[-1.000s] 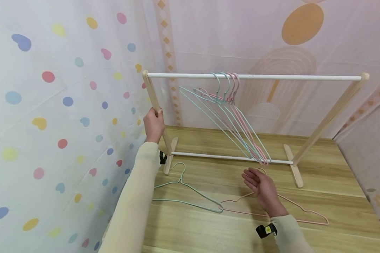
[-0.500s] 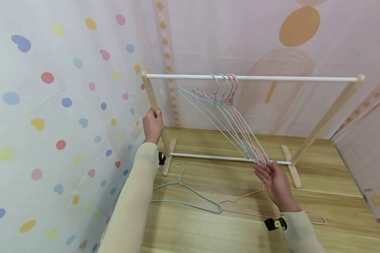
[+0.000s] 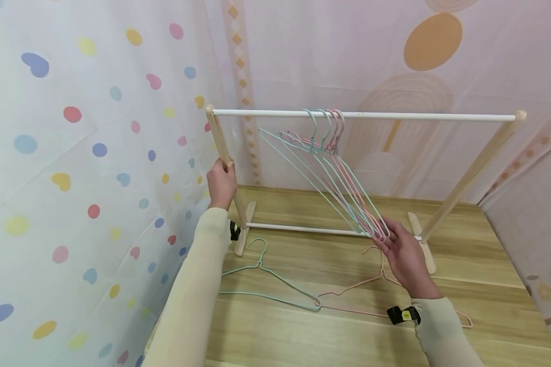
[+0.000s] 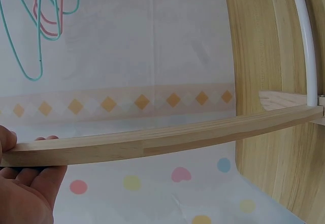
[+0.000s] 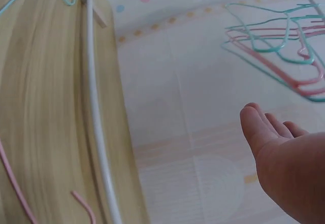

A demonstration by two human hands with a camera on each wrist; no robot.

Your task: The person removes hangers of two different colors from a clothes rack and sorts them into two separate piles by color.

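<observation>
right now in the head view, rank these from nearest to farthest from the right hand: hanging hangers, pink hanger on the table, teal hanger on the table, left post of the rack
1. Hanging hangers: their lower tips are at the right hand's fingers.
2. Pink hanger: flat on the table, just below the hand.
3. Teal hanger: on the table, farther left.
4. Left post: far left, gripped by the left hand.

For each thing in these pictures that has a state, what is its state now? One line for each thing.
Rack: upright on the table.
Hanging hangers: hooked on the top rail, swung sideways.
Teal hanger: lying flat on the table.
Pink hanger: lying flat on the table.
Left hand: gripping the rack's post.
Right hand: open, fingers at the hanging hangers' ends.
</observation>
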